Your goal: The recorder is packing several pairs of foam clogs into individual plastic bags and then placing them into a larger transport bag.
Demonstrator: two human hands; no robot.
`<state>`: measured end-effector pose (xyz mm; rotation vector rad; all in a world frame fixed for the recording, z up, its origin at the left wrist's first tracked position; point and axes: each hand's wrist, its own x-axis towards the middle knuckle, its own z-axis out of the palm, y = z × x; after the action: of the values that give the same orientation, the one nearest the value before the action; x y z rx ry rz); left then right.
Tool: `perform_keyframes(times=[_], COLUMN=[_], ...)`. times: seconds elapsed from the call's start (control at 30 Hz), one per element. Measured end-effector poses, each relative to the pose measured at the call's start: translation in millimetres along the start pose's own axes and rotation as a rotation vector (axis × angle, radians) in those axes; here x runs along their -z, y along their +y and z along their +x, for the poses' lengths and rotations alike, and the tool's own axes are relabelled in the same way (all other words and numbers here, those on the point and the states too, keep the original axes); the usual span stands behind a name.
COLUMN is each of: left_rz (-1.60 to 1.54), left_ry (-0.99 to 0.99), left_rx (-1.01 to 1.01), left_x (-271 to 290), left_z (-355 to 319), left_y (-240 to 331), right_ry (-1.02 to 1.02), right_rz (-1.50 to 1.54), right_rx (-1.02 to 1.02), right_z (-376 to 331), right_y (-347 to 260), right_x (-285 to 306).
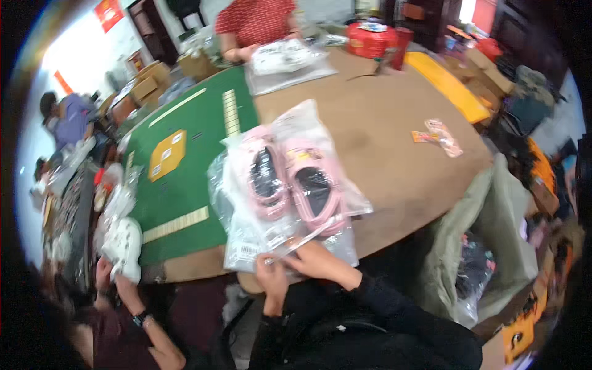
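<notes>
A pair of pink shoes [314, 188] lies in a clear plastic bag [299, 114] near the front edge of the table, with the dark shoe openings facing up. My left hand [272, 279] pinches the near edge of this bag beside a white barcode label [245, 250]. Just to its right, my right hand [317, 262] grips the same edge, its fingers partly hidden by the film. More clear bags [219, 185] lie underneath and stick out to the left.
A green mat [185, 219] with pale strips and a yellow card [168, 154] covers the table's left. Orange wrappers [438, 137] lie right. An open sack [512, 246] stands beside the table. Two people handle white bagged items, one across [283, 58], one at left [123, 246].
</notes>
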<state>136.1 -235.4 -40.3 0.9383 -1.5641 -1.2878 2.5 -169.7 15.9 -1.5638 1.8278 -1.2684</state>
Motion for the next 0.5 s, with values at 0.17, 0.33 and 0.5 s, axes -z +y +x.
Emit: perform_keyframes(times=[0.17,0.33,0.5], left_rz=[-0.066,-0.115,-0.106], left_ry=[-0.020,-0.035,-0.051], left_rx=[0.084,0.052,0.071], left_x=[8,1,5], left_z=[0,3,-1], left_y=[9,11,6], right_ry=[0.240,0.535,0.528], right_rz=[-0.230,-0.483,-0.448], right_rx=[0.158,0.211,0.229], right_z=[-32,-39,-45], right_y=[0,14,36], right_x=[38,70,61])
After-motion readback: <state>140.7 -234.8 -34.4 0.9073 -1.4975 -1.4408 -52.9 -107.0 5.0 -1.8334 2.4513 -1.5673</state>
